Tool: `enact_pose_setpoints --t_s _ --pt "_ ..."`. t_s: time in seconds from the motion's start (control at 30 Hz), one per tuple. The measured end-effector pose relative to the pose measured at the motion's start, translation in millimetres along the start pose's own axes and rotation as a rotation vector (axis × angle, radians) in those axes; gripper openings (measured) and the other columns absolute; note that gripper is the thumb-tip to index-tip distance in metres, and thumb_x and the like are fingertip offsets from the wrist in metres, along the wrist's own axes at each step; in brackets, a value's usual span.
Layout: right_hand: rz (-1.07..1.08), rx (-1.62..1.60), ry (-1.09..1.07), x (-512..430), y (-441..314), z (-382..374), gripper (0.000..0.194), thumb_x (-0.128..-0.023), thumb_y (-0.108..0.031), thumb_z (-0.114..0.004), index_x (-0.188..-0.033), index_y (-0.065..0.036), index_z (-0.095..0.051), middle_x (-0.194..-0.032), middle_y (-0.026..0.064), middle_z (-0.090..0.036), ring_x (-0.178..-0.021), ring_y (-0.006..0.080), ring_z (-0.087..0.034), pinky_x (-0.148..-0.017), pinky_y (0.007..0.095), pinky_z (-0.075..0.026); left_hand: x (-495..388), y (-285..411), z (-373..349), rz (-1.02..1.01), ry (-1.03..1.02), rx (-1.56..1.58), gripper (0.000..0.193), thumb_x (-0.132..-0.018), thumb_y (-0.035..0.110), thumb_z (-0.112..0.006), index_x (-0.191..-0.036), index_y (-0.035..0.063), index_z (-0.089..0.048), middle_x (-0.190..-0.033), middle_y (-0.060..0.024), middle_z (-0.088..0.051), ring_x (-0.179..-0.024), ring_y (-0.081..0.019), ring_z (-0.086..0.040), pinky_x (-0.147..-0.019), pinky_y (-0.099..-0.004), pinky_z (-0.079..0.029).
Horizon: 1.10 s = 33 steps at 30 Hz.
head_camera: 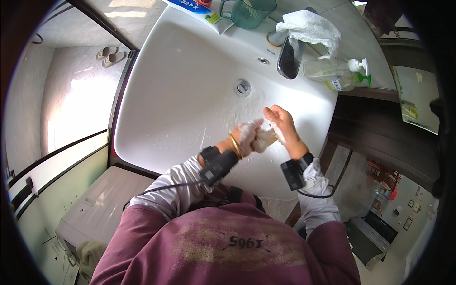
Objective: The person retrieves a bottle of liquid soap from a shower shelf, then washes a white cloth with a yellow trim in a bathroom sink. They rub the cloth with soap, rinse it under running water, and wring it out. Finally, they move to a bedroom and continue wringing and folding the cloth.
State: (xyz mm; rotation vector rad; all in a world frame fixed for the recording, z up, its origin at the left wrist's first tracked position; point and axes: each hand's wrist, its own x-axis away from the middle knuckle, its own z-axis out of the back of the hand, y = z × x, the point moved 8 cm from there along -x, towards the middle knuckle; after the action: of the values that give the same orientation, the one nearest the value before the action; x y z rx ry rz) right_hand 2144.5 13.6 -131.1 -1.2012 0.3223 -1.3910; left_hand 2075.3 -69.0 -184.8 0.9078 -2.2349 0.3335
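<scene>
Over the white washbasin (171, 99), both hands grip a light, wet, soapy cloth (264, 139) stretched between them. My left hand (248, 137), with a gold bangle at the wrist, is closed on its left end and covered in white suds. My right hand (282, 123) is at the cloth's right end, thumb raised, with suds on the palm side; its fingers are partly hidden. The metal drain (242, 87) lies beyond the hands, with suds and drops scattered on the basin. Black devices are strapped to both wrists.
A faucet (290, 58) with a white cloth (310, 30) draped over it stands at the basin's back right, beside pump bottles (326, 70). A green translucent mug (251, 13) and a toothpaste tube (201, 12) are on the back rim. A white appliance top (103, 203) is at lower left.
</scene>
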Motion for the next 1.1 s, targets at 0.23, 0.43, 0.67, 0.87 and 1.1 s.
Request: enact_pose_setpoints --t_s 0.23,0.43,0.67,0.87,1.1 --pt "-0.1 0.106 -0.286 10.0 11.7 0.8 0.04 -0.073 -0.03 -0.071 -0.096 0.0 -0.056 -0.082 0.0062 -0.059 -0.07 0.0122 -0.055 -0.065 0.0238 -0.045 14.9 44.7 18.8 -0.043 -0.095 0.051 0.016 -0.083 0.021 -0.064 -0.08 0.0066 -0.056 -0.085 -0.0065 -0.059 -0.085 -0.0213 -0.058 -0.076 -0.0391 -0.047" --pt "-0.15 -0.806 -0.141 3.8 -1.9 11.3 0.036 -0.071 -0.005 -0.063 -0.105 -0.001 -0.053 -0.094 0.0066 -0.058 -0.082 0.0161 -0.059 -0.075 0.0248 -0.047 23.6 61.3 9.8 -0.248 -0.227 0.049 0.018 -0.088 0.014 -0.054 -0.105 0.0068 -0.056 -0.099 -0.0053 -0.061 -0.093 -0.0188 -0.058 -0.08 -0.0326 -0.046" --pt "-0.065 -0.786 -0.2 -2.3 -9.1 -13.8 0.036 -0.076 -0.001 -0.054 -0.112 -0.001 -0.054 -0.101 0.0092 -0.057 -0.09 0.0167 -0.057 -0.079 0.0259 -0.047 5.6 53.3 24.8 -0.216 -0.019 0.089 0.029 -0.094 0.022 -0.041 -0.119 0.0081 -0.047 -0.116 -0.0074 -0.053 -0.105 -0.0224 -0.053 -0.087 -0.039 -0.044" --pt "0.404 0.038 -0.133 24.8 -80.6 -69.1 0.019 -0.081 -0.009 -0.057 -0.099 -0.002 -0.061 -0.088 0.0098 -0.058 -0.083 0.0192 -0.058 -0.074 0.0287 -0.046 -11.7 50.0 29.3 -0.343 -0.427 -0.044 0.022 -0.093 0.026 -0.047 -0.104 0.008 -0.055 -0.086 -0.0029 -0.056 -0.079 -0.0179 -0.057 -0.075 -0.0335 -0.05" --pt "0.168 0.301 0.337 3.7 -86.7 -28.1 0.023 -0.077 -0.017 -0.063 -0.065 -0.002 -0.05 -0.066 0.0146 -0.052 -0.061 0.0355 -0.051 -0.055 0.0403 -0.042 -26.3 26.5 37.7 -0.492 -0.375 -0.433 0.017 -0.083 0.026 -0.052 -0.093 0.0126 -0.056 -0.077 -0.0041 -0.056 -0.072 -0.0167 -0.056 -0.06 -0.0293 -0.046"
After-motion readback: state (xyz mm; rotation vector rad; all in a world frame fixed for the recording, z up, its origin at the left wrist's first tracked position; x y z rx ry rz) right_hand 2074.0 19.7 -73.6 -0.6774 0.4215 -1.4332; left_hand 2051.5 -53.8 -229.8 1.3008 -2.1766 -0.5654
